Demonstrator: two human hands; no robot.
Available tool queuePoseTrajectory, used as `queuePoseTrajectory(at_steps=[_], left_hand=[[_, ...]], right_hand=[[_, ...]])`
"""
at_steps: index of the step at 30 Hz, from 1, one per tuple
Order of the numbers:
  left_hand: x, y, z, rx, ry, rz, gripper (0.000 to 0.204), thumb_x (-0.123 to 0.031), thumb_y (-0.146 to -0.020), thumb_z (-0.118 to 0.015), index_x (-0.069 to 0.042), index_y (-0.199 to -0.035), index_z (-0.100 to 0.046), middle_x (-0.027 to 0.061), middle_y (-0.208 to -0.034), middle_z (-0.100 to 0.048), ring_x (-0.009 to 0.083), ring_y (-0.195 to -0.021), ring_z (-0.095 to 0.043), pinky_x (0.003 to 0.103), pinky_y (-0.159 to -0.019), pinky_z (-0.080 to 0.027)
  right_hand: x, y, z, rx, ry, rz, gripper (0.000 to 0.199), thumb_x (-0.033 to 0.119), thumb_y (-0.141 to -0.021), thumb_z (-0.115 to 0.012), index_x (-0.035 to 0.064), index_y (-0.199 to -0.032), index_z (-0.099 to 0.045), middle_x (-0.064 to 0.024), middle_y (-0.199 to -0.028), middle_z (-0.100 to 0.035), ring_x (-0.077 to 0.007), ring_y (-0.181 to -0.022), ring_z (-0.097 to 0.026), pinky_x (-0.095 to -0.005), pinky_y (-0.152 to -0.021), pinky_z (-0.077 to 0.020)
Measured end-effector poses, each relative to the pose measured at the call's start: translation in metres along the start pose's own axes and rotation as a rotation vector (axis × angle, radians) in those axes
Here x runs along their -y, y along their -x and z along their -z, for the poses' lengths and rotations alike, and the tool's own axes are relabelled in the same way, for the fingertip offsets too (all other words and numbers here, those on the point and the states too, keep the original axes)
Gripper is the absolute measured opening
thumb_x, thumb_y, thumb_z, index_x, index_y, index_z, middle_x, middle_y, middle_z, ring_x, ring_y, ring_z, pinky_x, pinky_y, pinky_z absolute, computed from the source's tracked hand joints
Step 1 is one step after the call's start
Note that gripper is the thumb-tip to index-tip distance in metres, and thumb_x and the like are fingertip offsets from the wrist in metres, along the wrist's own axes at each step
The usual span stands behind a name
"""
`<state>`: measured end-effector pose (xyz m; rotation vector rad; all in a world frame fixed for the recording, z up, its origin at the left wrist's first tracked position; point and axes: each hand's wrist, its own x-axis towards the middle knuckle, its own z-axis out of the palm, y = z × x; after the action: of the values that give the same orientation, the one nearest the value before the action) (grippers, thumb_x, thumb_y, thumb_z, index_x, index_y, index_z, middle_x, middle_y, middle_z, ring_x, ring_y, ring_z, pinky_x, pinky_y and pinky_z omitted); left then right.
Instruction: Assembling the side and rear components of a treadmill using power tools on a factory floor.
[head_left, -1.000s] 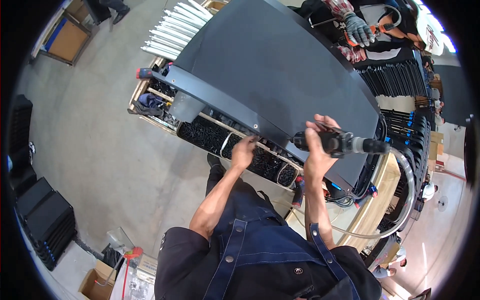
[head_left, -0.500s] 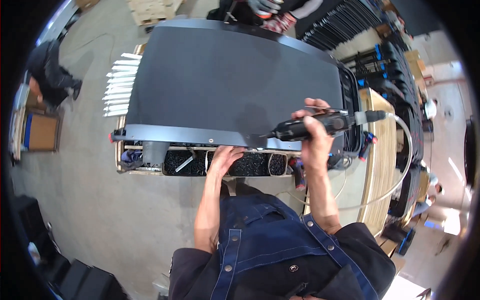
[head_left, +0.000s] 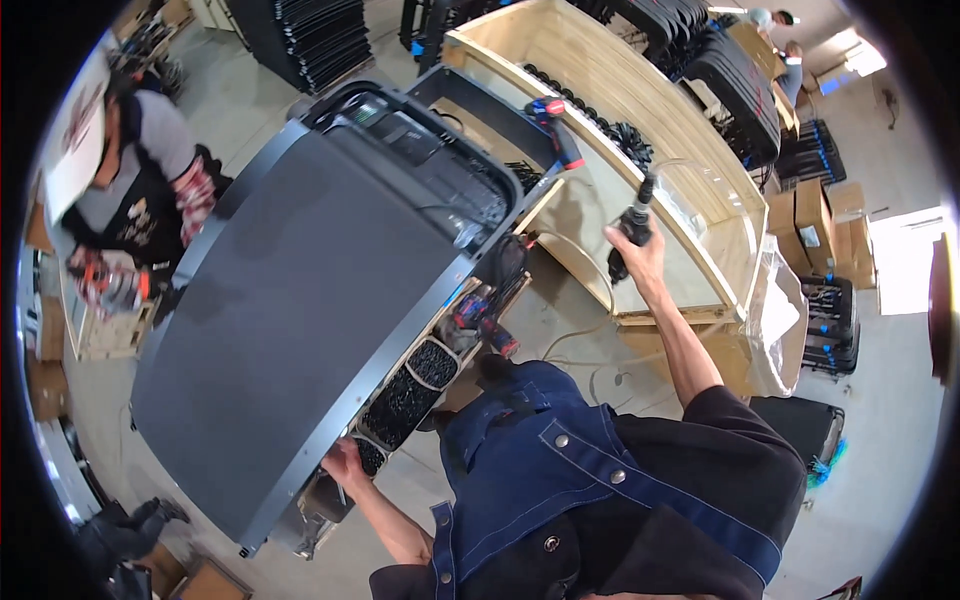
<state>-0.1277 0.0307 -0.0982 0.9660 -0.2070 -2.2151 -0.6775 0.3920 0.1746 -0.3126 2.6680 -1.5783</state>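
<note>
A black pneumatic screwdriver (head_left: 636, 222) is gripped in my right hand (head_left: 640, 250), held out to the right beside the wooden crate and away from the panel. Its clear hose loops over the crate. On the left, a large dark grey panel (head_left: 290, 280) lies tilted across the view, with a metal rail (head_left: 350, 385) along its near edge. My left hand (head_left: 345, 465) is at that rail, next to a bin of black screws (head_left: 370, 457). Its fingers are partly hidden at the edge, so their grip is unclear.
More bins of black screws (head_left: 398, 408) line the panel's near side. A red-and-black cordless driver (head_left: 485, 325) sits beside them, another driver (head_left: 553, 130) on the crate's ledge. A wooden crate (head_left: 610, 60) stands to the right. A co-worker (head_left: 150, 180) in patterned sleeves stands across the panel.
My view has turned to the right. My right hand has carried the screwdriver from above the panel's near rail out to the crate. My left hand stays by the rail.
</note>
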Motion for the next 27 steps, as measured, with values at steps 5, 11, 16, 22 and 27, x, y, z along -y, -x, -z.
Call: queuePoseTrajectory(at_steps=[5, 11, 16, 22, 27], left_hand=[[0.078, 0.041, -0.055, -0.243, -0.761, 0.284, 0.021, -0.033, -0.092, -0.075, -0.015, -0.101, -0.069, -0.0012, -0.088, -0.068, 0.0108, -0.07, -0.059, 0.023, -0.054, -0.047], [0.148, 0.091, -0.08, -0.46, -0.727, 0.491, 0.02, -0.027, -0.095, -0.071, -0.011, -0.107, -0.068, 0.0012, -0.089, -0.067, 0.0139, -0.075, -0.062, 0.028, -0.06, -0.049], [0.153, 0.112, -0.096, -0.569, -0.906, 0.505, 0.022, -0.027, -0.098, -0.065, -0.01, -0.112, -0.065, 0.0009, -0.09, -0.064, 0.0148, -0.076, -0.062, 0.03, -0.063, -0.051], [0.168, 0.114, -0.061, -0.67, -0.997, 0.314, 0.03, -0.029, -0.094, -0.068, -0.003, -0.11, -0.068, 0.0041, -0.083, -0.067, 0.0123, -0.065, -0.063, 0.027, -0.058, -0.053], [0.196, 0.05, -0.056, -0.69, -1.34, -0.037, 0.022, -0.02, -0.09, -0.066, -0.003, -0.102, -0.071, 0.0091, -0.084, -0.07, 0.0204, -0.066, -0.066, 0.034, -0.06, -0.055]], right_hand=[[-0.155, -0.119, -0.041, 0.251, 0.093, -0.094, 0.044, 0.017, -0.071, -0.089, 0.0023, -0.106, -0.067, -0.0035, -0.087, -0.07, -0.0135, -0.079, -0.063, -0.0309, -0.076, -0.0525], [-0.264, -0.183, -0.11, 0.269, 0.157, -0.172, 0.044, 0.01, -0.063, -0.091, 0.0053, -0.103, -0.072, -0.007, -0.093, -0.075, -0.0211, -0.087, -0.071, -0.0373, -0.084, -0.0549], [-0.308, -0.196, -0.116, 0.304, 0.371, -0.343, 0.051, 0.025, -0.068, -0.09, 0.0045, -0.111, -0.071, -0.0148, -0.105, -0.075, -0.0286, -0.095, -0.071, -0.0399, -0.087, -0.0541], [-0.132, -0.105, -0.034, 0.695, -0.3, -0.601, 0.046, 0.032, -0.094, -0.072, -0.008, -0.117, -0.064, -0.0113, -0.09, -0.071, -0.0137, -0.071, -0.067, -0.0263, -0.062, -0.053], [-0.126, -0.034, -0.048, 1.032, -0.246, -0.734, 0.05, 0.026, -0.095, -0.071, -0.0035, -0.132, -0.055, -0.0106, -0.103, -0.069, -0.0157, -0.084, -0.068, -0.0282, -0.067, -0.0552]])
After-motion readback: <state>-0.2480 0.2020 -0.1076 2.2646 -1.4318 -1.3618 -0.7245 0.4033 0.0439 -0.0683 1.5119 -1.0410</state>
